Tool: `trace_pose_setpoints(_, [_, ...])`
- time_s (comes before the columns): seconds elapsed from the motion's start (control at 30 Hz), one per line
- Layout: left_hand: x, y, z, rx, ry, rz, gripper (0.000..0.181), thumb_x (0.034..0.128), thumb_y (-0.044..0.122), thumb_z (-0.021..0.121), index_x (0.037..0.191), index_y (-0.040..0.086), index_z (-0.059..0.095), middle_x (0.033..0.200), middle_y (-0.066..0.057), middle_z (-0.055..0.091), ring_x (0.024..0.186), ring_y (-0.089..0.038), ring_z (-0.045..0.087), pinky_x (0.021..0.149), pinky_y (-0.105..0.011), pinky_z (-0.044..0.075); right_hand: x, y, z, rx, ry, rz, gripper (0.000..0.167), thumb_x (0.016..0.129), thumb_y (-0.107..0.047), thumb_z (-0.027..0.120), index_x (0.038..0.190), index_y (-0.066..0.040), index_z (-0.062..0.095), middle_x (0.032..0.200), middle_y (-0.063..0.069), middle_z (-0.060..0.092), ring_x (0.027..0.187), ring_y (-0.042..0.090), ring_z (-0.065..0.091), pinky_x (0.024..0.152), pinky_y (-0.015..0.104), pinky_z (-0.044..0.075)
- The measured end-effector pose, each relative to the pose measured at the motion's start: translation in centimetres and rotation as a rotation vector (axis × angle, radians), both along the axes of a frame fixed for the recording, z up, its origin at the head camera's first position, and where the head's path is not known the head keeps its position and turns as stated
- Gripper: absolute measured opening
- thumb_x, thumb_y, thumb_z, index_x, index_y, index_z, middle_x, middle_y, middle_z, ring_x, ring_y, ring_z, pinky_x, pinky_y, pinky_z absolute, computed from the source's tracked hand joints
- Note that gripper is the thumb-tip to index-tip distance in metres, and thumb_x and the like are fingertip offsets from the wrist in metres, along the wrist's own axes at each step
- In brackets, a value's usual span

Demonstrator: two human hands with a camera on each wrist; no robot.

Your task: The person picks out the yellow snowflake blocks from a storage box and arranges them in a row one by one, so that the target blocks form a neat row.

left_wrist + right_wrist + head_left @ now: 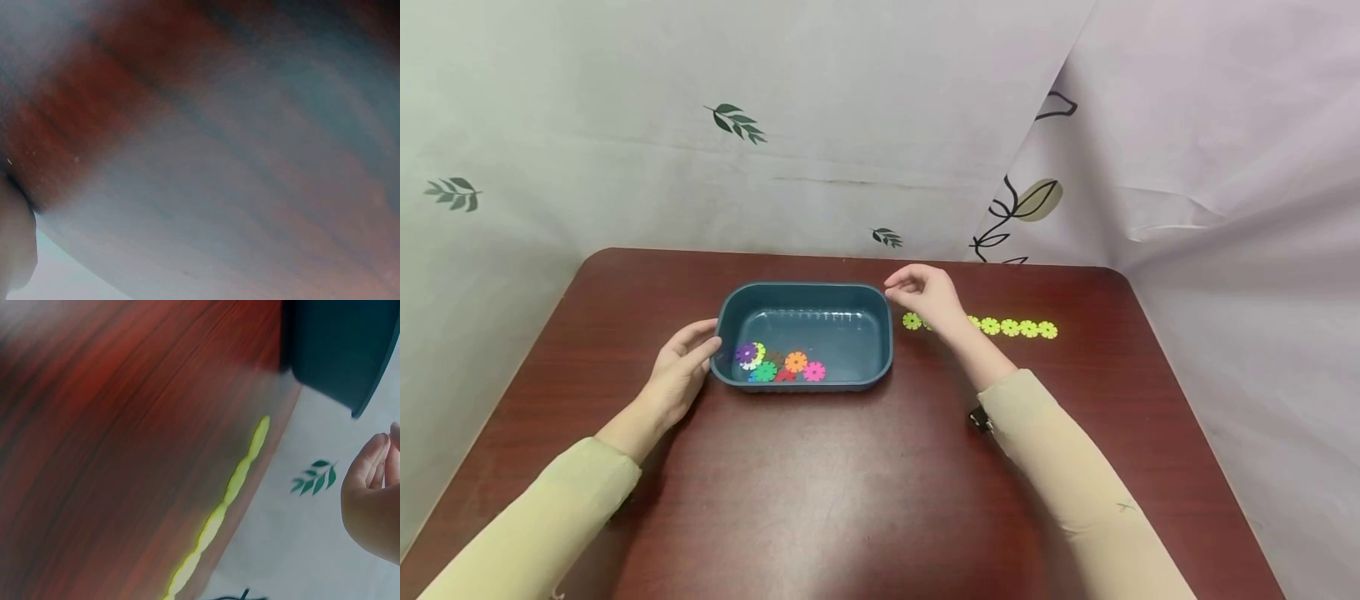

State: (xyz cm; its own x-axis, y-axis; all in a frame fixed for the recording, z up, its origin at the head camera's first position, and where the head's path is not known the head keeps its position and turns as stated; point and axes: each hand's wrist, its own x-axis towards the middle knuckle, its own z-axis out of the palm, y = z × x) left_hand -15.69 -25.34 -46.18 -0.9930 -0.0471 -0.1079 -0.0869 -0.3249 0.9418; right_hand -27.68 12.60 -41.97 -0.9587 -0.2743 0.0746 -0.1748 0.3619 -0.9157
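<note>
A dark teal plastic basin stands on the table. Flower-shaped plastic discs lie in its near left part, among them purple, green, orange and pink ones. My left hand grips the basin's left rim, thumb at the edge. Just off the right rim hovers my right hand, thumb and fingertips close together; I see nothing between them. Beneath and beside it runs a row of yellow-green flower discs, partly hidden by the hand. The right wrist view shows that row edge-on.
The table is dark reddish wood with rounded far corners. Pale cloth with leaf prints hangs behind and beside it. A small black object shows by the right sleeve. The left wrist view is mostly blurred.
</note>
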Motion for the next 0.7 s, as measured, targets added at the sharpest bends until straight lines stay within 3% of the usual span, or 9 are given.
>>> trace_pose_setpoints(0.37, [0.0,-0.1,0.1,0.002,0.003,-0.003,0.030,0.1058,-0.003,0.058,0.116,0.019,0.075,0.113,0.009,0.077,0.104,-0.002,0.070,0.093,-0.014,0.055,0.6,-4.3,0.1,-0.023,0.007,0.081,0.010,0.093,-0.003,0.080,0.102,0.000,0.079,0.099,0.018,0.079,0.083,0.017,0.071,0.073,0.018,0.054])
trace_pose_setpoints(0.7, [-0.1,0.0,0.0,0.001,-0.001,-0.002,0.030,0.1059,-0.003,0.058,0.115,0.020,0.075,0.113,0.010,0.077,0.104,-0.002,0.069,0.093,-0.014,0.054,1.7,-7.8,-0.2,0.022,-0.022,0.174,0.010,0.095,-0.006,0.079,0.104,-0.002,0.079,0.100,0.016,0.079,0.087,0.023,0.072,0.067,0.018,0.052])
